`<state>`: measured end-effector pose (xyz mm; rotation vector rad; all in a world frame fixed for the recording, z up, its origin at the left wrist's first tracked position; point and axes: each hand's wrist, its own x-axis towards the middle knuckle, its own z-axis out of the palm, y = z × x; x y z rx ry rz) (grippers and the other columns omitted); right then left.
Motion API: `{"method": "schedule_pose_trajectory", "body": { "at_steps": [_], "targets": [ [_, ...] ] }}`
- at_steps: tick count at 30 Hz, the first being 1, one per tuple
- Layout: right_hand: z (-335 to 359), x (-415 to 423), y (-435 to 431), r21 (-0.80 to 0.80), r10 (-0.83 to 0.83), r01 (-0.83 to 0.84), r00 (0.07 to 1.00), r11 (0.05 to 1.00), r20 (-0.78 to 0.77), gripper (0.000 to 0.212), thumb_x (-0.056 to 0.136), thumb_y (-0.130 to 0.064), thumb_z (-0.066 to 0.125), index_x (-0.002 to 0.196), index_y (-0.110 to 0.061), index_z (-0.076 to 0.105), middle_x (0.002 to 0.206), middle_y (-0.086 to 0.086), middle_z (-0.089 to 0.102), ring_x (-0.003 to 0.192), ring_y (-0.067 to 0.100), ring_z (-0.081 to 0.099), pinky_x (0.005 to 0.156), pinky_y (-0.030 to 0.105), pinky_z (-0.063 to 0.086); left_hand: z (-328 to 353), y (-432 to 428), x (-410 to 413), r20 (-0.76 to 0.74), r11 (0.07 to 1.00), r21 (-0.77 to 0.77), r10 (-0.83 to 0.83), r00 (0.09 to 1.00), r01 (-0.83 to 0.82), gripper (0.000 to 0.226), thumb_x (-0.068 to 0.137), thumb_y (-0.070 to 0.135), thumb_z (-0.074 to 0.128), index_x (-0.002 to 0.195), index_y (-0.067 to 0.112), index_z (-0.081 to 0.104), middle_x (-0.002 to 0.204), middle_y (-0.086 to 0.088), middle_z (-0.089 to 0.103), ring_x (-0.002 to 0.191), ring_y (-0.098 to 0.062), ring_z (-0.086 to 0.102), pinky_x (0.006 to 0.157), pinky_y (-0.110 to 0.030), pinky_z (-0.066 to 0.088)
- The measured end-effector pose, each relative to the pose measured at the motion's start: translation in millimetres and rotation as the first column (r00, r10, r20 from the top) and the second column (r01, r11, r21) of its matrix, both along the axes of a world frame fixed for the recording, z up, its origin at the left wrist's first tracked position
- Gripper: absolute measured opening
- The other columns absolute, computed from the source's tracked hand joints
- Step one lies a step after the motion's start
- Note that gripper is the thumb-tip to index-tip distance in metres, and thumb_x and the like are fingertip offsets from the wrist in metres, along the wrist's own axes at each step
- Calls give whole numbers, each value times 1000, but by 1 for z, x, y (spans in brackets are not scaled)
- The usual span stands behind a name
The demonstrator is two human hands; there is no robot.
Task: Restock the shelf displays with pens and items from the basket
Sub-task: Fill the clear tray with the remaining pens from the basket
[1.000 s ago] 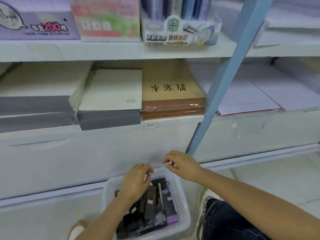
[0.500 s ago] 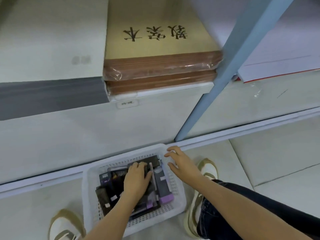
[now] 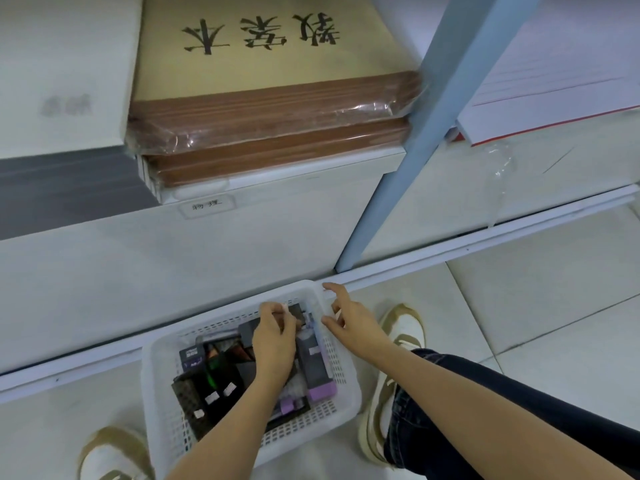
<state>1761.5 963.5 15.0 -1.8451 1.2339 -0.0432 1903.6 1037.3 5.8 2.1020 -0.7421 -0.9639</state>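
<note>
Both hands at the white basket (image 3: 156,375) on the floor (image 3: 519,306), near the shelf (image 3: 242,258) base.
Left hand (image 3: 273,344) reaches in over dark and purple packs (image 3: 317,367), its grip curled on a small pale item (image 3: 285,307), perhaps a wrapper; right hand (image 3: 353,323) hovers by the right rim, grip spread and empty.

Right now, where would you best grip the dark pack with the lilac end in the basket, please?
Pinch the pack by its near lilac end from above: it lies flat along the right basket wall; the left hand crowds its far end.
</note>
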Motion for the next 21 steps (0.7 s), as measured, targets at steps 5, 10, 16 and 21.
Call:
{"method": "schedule_pose_trajectory", "body": {
  "at_steps": [5,10,16,21],
  "targets": [
    [-3,-5,0,-3,10,-10,999,1000,45,54,98,-28,51,144,-36,25,87,-1,59,69,8,58,66,22,48,-5,-17,-4,-283,994,111,8,959,24,19,102,25,45,107,9,53,93,-10,64,86,-25,61,84,-45,52],
    [-4,-6,0,2,12,-12,998,1000,59,54,98,-30,51,145,-36,25,83,2,59,70,10,58,67,23,49,-13,-23,-7,-306,987,139,-37,951,84,15,92,21,65,95,9,73,92,-7,73,89,-22,68,87,-41,55],
    [-3,-6,-1,-8,23,-23,998,1000,61,54,97,-28,53,145,-33,29,94,0,60,78,12,59,76,31,53,-2,-20,-3,-216,993,72,-82,973,99,24,98,23,53,94,1,62,89,-13,70,85,-31,66,82,-46,54],
    [3,1,1,-299,49,-32,997,954,52,53,92,-23,61,141,-15,42,135,4,45,120,17,46,103,31,42,10,13,34,-192,991,-107,-103,976,84,18,103,32,42,95,17,47,61,6,60,59,-16,57,61,-38,52]
  ]
}}
